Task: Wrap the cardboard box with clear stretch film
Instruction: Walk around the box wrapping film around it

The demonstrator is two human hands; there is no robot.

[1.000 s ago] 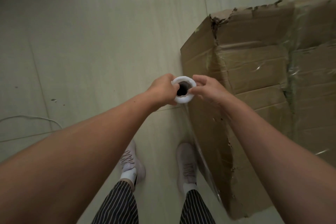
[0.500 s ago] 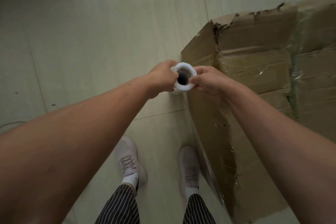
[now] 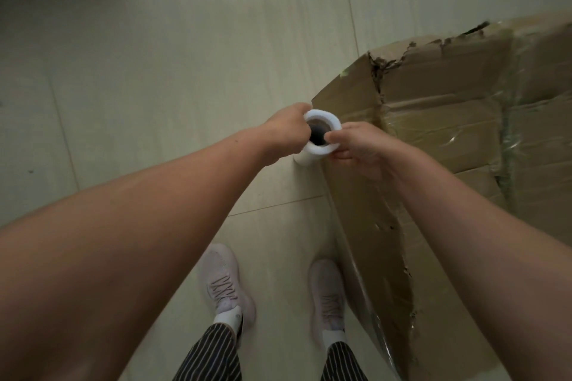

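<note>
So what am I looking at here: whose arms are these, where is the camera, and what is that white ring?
There is no machine. A person wears a camera on the head that looks down, so you see their own arms, striped trousers and pale sneakers on a tiled floor. The left hand and right hand grip a roll of clear stretch film. It is seen end-on, so its hollow core looks like a dark hole. On the right stands a big torn cardboard box, partly shiny with film.
</note>
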